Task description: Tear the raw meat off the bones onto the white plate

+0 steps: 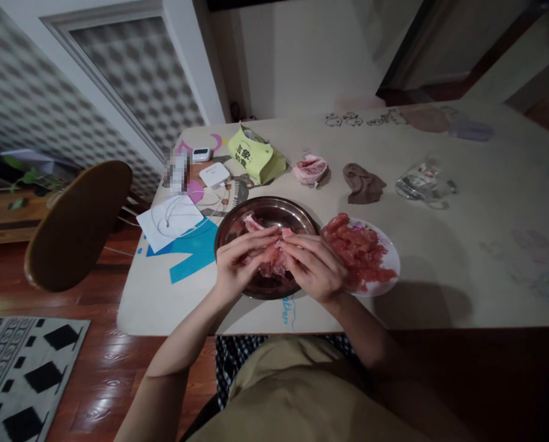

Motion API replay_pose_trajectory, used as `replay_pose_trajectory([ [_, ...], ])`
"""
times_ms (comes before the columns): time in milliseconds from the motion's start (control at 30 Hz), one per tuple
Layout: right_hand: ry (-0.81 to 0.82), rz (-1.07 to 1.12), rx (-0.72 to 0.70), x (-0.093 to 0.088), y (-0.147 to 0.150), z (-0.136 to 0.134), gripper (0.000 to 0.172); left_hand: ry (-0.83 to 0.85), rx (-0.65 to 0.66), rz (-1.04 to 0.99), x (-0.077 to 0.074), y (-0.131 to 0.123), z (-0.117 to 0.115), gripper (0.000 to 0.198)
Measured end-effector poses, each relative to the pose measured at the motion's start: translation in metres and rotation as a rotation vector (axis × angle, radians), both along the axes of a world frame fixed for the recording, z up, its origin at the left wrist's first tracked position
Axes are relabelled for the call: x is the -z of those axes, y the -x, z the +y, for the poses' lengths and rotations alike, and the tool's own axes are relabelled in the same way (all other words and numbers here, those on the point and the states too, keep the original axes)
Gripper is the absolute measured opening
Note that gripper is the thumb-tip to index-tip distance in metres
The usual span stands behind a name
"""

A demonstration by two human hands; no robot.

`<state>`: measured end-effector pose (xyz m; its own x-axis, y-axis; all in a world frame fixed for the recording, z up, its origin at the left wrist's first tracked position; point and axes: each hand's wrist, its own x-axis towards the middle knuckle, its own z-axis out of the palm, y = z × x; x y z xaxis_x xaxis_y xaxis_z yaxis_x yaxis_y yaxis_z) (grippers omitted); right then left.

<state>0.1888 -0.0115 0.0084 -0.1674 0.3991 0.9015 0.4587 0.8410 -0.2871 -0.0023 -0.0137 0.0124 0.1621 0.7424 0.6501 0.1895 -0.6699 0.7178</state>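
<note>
Over a round metal bowl [302,212], my left hand [242,255] and my right hand [315,264] meet, fingers pinching a piece of red pomelo [271,253] between them. My fingers hide part of the piece. Pale pink peel and membrane scraps [252,223] lie in the bowl. Just right of my right hand, a white plate [393,248] with a floral pattern carries a heap of peeled red pomelo flesh [360,255]. Behind the bowl rests an unpeeled chunk of pomelo [310,169] with pinkish pith around red flesh.
A yellow-green paper bag [256,156], a white box-like device [214,175] with a cable, and a paper sheet [169,220] occupy the table's left. A crumpled brown cloth [363,183] and clear plastic packaging [425,182] lie farther right. A chair [78,227] stands at left.
</note>
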Motion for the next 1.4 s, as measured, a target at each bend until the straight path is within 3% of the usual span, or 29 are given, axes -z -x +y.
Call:
replay_pose_trajectory([
  [100, 0.019, 0.004, 0.009, 0.0, 0.001, 0.0, 0.04, -0.031, -0.114, -0.013, -0.003, -0.002, 0.0, 0.026],
  [233, 0.055, -0.001, 0.038, -0.002, 0.001, 0.001, 0.036, -0.023, -0.129, -0.009, -0.002, -0.001, 0.0, 0.026],
  [467, 0.045, 0.025, 0.007, -0.004, 0.003, -0.001, 0.03, 0.032, -0.084, 0.024, 0.001, 0.001, -0.003, 0.03],
  [633, 0.041, 0.011, -0.013, -0.005, 0.004, -0.004, 0.026, 0.018, 0.006, 0.028, -0.001, 0.003, -0.003, 0.034],
  [833, 0.022, -0.01, 0.005, -0.005, 0.004, -0.005, 0.024, -0.03, 0.026, 0.04, 0.003, 0.003, -0.005, 0.037],
  [1033, -0.119, -0.167, 0.088, 0.0, -0.002, -0.007, 0.025, 0.014, 0.098, 0.024, 0.006, 0.002, -0.006, 0.042],
  [1400, -0.186, -0.228, 0.151, 0.0, 0.001, -0.01, 0.018, 0.052, 0.033, -0.004, 0.007, 0.001, -0.012, 0.026],
])
